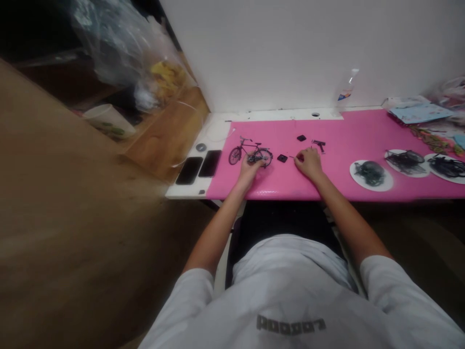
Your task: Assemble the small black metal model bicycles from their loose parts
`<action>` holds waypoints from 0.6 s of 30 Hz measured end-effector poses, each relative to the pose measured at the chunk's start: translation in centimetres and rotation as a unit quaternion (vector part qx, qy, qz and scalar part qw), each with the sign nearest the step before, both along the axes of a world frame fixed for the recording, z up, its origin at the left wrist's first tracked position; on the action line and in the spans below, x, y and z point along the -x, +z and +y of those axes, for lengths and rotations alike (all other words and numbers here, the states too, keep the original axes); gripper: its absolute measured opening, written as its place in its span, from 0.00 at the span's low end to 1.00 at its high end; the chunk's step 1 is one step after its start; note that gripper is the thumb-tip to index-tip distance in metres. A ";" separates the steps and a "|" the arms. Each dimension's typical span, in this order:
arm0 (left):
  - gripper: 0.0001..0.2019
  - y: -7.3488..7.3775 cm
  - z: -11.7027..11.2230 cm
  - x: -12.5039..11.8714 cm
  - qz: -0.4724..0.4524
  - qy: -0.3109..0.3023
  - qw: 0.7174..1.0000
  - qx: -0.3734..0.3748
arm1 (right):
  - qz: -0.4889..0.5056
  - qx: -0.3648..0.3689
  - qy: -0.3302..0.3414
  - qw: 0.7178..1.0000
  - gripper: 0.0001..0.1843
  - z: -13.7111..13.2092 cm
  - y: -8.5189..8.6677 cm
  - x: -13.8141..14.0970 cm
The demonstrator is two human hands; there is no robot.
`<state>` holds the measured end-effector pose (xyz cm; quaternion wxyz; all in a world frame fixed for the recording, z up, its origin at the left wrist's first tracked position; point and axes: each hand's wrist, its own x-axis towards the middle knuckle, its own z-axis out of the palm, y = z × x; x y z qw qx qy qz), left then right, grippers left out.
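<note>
A small black model bicycle (250,151) stands upright on the pink mat (348,138). My left hand (249,170) is closed around its rear part, near the back wheel. To the right, my right hand (308,162) rests on the mat with its fingers pinched on a thin tool with a reddish tip (296,157). A small black square part (282,158) lies between the hands. Another black part (301,138) and a small black bracket-like piece (318,144) lie just beyond my right hand.
Two black phones (199,167) and a small grey ring (201,147) lie on the white desk left of the mat. Three white plates (388,183) with dark parts sit at the right. A clear bottle (347,89), papers (417,112) and plastic bags (119,48) stand around.
</note>
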<state>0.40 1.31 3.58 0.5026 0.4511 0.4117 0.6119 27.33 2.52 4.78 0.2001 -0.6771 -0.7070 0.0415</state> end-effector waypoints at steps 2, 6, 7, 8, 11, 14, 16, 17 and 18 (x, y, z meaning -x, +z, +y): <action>0.28 -0.2 0.1 0.1 -0.010 -0.008 1.000 0.007 | -0.002 0.002 -0.019 1.000 0.15 0.1 -0.2 0.0; 0.28 -0.7 0.7 0.3 -0.043 -0.022 0.998 0.029 | -0.007 -0.005 -0.066 0.998 0.14 0.4 -0.6 -0.4; 0.28 -0.9 0.8 0.4 -0.046 -0.018 0.998 0.035 | -0.007 -0.006 -0.077 0.997 0.15 0.5 -0.7 -0.5; 0.28 -1.0 1.0 0.5 -0.047 -0.013 0.998 0.039 | -0.006 -0.006 -0.088 0.996 0.15 0.5 -0.8 -0.7; 0.30 -1.5 1.3 0.9 -0.048 -0.015 0.998 0.040 | -0.005 -0.011 -0.112 0.994 0.18 0.5 -0.9 -0.9; 0.32 -2.0 1.4 1.2 -0.060 -0.030 0.997 0.031 | -0.013 -0.035 -0.083 0.996 0.22 0.4 -0.9 -0.7; 0.33 -2.5 1.5 1.3 -0.076 -0.040 0.996 0.025 | -0.013 -0.049 -0.022 0.998 0.25 0.3 -1.0 -0.4; 0.33 -2.7 1.5 1.4 -0.084 -0.046 0.995 0.022 | -0.011 -0.052 0.016 0.998 0.27 0.2 -1.1 -0.3; 0.34 -2.9 1.6 1.4 -0.092 -0.050 0.994 0.021 | -0.008 -0.049 0.056 0.997 0.29 0.2 -1.3 -0.1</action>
